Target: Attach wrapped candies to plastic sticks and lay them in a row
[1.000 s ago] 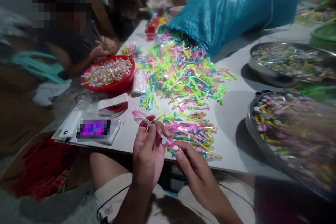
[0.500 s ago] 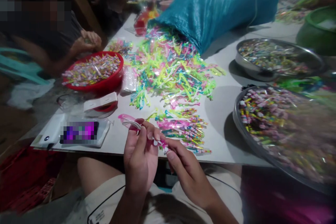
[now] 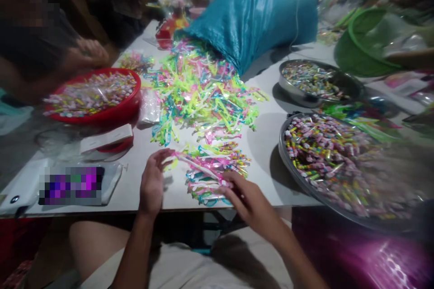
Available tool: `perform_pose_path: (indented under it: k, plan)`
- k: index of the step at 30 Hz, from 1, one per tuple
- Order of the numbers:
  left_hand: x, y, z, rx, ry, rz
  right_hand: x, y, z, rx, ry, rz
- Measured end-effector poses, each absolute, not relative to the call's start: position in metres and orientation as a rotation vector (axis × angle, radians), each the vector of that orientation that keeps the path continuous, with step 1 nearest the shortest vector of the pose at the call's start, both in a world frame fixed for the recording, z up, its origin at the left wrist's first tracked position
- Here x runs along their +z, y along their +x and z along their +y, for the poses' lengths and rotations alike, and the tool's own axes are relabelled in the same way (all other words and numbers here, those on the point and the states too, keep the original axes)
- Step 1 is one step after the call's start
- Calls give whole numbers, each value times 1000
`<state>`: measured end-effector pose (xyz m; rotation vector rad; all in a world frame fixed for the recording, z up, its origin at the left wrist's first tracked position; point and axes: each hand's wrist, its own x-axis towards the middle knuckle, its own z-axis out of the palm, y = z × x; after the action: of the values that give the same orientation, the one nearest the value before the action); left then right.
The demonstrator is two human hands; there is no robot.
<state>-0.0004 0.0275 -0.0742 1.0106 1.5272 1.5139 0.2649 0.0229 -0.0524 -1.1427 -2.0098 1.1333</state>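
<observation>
A thin pink-and-white plastic strip (image 3: 200, 167) stretches between my two hands, above the table's front part. My right hand (image 3: 252, 203) pinches its right end between thumb and fingers. At its other end, the bent fingers of my left hand (image 3: 152, 185) close on the pink tip, a little blurred. Under the strip lies a row of similar colourful pieces (image 3: 217, 194), with striped ends toward the right. Behind it spreads a large heap of green, pink, blue and white plastic pieces (image 3: 203, 95).
A blue sack (image 3: 254, 18) lies behind the heap. At left are a red basin (image 3: 127, 106) of small striped pieces, a phone (image 3: 71, 185) and a co-worker's hands (image 3: 90, 52). Two metal basins (image 3: 283, 144) and a green tub (image 3: 349, 49) stand at right.
My hands have moved apart and forward over the row, and the strip, bent before, is now drawn out straight between them. The view has shifted, so the table's things appear further left.
</observation>
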Motion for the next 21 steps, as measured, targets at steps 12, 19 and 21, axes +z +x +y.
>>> perform_pose_path:
  k: [12,19,21]
  plan:
    - [-112,-52,85,557,1836,1878,-64,296,70,377,-1037,-2581]
    - [-103,-60,85,548,1820,1771,-76,304,31,205,-1166,-2517]
    - [-96,-63,83,651,1674,1738,-64,329,24,137,-1278,-2479]
